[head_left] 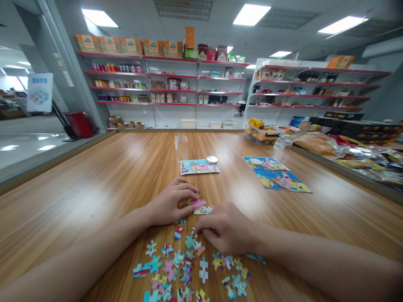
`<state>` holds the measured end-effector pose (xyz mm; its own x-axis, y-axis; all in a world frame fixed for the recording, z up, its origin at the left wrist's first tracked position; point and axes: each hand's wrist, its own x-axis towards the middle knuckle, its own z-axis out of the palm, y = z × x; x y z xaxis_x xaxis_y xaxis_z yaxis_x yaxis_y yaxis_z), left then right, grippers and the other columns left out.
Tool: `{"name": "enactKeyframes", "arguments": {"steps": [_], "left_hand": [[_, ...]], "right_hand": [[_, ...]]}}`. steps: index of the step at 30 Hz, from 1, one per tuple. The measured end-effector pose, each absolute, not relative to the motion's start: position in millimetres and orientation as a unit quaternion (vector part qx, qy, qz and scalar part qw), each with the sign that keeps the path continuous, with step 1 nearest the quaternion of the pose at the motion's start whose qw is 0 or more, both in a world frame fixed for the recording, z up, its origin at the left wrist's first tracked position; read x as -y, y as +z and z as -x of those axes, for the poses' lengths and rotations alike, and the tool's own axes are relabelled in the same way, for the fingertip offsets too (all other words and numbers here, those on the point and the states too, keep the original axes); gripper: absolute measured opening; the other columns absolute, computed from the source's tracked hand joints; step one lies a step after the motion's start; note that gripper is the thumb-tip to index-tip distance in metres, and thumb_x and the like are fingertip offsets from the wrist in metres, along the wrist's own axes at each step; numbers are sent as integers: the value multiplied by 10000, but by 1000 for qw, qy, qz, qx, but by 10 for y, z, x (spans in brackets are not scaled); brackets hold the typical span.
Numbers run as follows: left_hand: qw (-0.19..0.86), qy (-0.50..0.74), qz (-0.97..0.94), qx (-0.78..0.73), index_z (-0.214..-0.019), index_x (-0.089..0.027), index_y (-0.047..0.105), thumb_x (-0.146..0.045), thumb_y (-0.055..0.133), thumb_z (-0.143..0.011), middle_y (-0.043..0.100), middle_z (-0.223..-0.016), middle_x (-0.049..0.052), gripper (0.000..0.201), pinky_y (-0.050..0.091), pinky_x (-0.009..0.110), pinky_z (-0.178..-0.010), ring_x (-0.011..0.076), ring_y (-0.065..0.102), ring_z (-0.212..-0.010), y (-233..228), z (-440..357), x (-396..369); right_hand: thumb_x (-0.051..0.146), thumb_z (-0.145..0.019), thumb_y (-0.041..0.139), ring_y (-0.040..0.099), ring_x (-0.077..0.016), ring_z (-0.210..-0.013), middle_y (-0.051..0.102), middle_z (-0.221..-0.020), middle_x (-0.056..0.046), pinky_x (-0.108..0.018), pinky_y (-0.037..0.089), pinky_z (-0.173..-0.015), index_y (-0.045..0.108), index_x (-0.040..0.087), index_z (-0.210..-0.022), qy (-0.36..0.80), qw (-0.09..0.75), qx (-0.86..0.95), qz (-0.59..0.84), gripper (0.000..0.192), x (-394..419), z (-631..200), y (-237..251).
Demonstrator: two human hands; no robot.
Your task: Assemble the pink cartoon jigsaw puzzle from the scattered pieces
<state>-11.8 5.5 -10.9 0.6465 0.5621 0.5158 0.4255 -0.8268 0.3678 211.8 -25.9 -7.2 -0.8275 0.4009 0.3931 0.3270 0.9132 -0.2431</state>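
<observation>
My left hand (174,201) rests on the wooden table, its thumb and fingers bent around a small joined section of jigsaw puzzle (198,204) in pink, yellow and pale green. Close on its right, my right hand (226,226) is curled, with thumb and fingertips drawn together at a jigsaw piece (194,231) that they partly hide. Loose jigsaw pieces (185,272) in blue, pink, yellow and white lie scattered below both hands. Beyond the joined section lies a cartoon picture card (198,167) with a round lid (212,160) on it.
A clear plastic jar (181,149) stands behind the card. Two blue cartoon sheets (281,181) lie to the right, one under another round lid (255,161). Farther back are a bin of yellow toy vehicles (262,132) and packaged goods (362,155). Stocked shelves (173,75) line the wall.
</observation>
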Motion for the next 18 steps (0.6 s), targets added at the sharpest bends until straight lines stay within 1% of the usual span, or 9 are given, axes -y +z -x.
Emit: {"name": "enactKeyframes", "arguments": {"steps": [4, 8, 10, 13, 15, 18], "left_hand": [[110, 324, -898, -276, -1001, -201, 710, -317, 640, -920, 687, -1072, 74, 158, 432, 413, -983, 240, 544, -1080, -109, 115, -52], [109, 320, -899, -278, -995, -201, 708, -316, 636, -924, 685, -1076, 70, 152, 419, 416, -992, 233, 555, -1063, -112, 116, -52], [109, 318, -900, -277, -997, -201, 705, -317, 633, -927, 684, -1080, 69, 154, 415, 413, -995, 230, 555, -1065, -113, 118, -56], [106, 316, -903, -273, -999, -200, 702, -318, 632, -925, 683, -1086, 75, 157, 413, 420, -992, 231, 558, -1054, -114, 122, -62], [105, 316, -903, -271, -993, -199, 702, -322, 634, -922, 684, -1086, 78, 158, 415, 426, -988, 235, 559, -1048, -112, 123, -64], [107, 319, -901, -273, -989, -200, 705, -324, 633, -923, 685, -1083, 76, 158, 426, 423, -977, 238, 554, -1058, -109, 122, -62]], "right_hand": [[90, -765, 531, 634, -133, -559, 694, -652, 17, -227, 379, -510, 721, 216, -885, 89, 225, 951, 190, 258, 247, -2122, -84], [87, -769, 524, 627, -128, -552, 691, -652, 15, -227, 369, -510, 714, 210, -864, 82, 231, 949, 196, 245, 236, -2121, -104], [95, -772, 519, 612, -132, -538, 683, -643, 5, -235, 354, -504, 702, 200, -841, 69, 241, 947, 203, 222, 242, -2115, -101], [130, -783, 521, 553, -128, -472, 628, -574, 8, -241, 321, -482, 681, 185, -829, 55, 258, 935, 235, 175, 276, -2101, -59], [174, -789, 551, 526, -123, -447, 588, -533, 25, -235, 320, -477, 674, 183, -846, 70, 244, 932, 259, 136, 307, -2091, -17], [244, -787, 602, 543, -130, -463, 573, -520, 34, -230, 340, -488, 676, 185, -863, 96, 208, 935, 272, 122, 340, -2082, 26]]}}
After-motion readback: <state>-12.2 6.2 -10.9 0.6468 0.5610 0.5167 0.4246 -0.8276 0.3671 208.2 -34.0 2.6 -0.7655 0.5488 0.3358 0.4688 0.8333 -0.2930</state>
